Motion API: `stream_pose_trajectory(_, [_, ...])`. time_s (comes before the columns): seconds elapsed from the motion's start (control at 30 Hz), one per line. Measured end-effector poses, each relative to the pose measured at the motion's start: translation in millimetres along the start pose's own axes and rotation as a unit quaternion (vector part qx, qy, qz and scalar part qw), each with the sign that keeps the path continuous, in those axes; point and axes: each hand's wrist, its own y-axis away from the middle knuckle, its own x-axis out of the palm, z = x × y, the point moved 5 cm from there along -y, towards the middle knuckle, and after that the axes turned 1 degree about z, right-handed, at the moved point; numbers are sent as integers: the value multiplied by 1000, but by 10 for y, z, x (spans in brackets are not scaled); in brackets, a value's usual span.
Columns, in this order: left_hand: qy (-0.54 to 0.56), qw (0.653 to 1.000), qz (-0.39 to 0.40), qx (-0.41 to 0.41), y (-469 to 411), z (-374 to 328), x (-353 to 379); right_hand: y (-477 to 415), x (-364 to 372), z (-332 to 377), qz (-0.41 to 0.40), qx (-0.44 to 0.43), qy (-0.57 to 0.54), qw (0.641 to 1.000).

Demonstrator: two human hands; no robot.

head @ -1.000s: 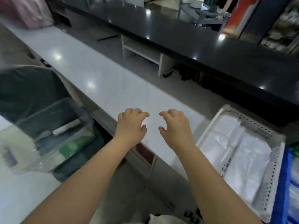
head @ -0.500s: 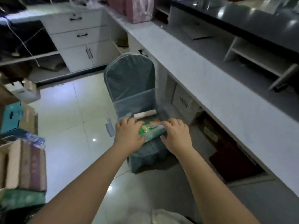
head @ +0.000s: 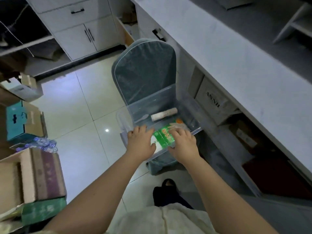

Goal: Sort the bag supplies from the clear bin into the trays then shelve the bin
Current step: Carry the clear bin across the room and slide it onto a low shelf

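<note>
A clear plastic bin point(head: 152, 102) rests on the seat of a grey-blue covered chair point(head: 145, 68). Inside lie a whitish roll point(head: 164, 114) near the back and a green and white packet point(head: 164, 136) at the front. My left hand point(head: 140, 144) hovers over the bin's near left edge, fingers spread and curled, holding nothing. My right hand point(head: 184, 144) is over the near right side, its fingertips on or just above the green packet. No grip on the packet shows. The trays are out of view.
A long white counter point(head: 236, 65) runs along the right, with boxes point(head: 214, 98) stored beneath. White cabinets point(head: 76, 27) stand at the back. Cardboard boxes point(head: 33, 174) are stacked at the left. Glossy tiled floor point(head: 76, 115) lies between. My dark shoe point(head: 167, 188) is below the chair.
My view swung left from the counter and the white tray to the chair. Both hands moved down to the front edge of the clear bin, over the green packet.
</note>
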Motion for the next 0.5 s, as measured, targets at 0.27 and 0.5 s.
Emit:
stream_pose_trajectory(0.27, [-14,996,38,84,-704,78,336,-517,288,-197,-31,81,-45,995])
stream_pose_trajectory(0.5, [-45,968,105,223,-1431,481,593,-730,748,-79,-34,253,-85,963])
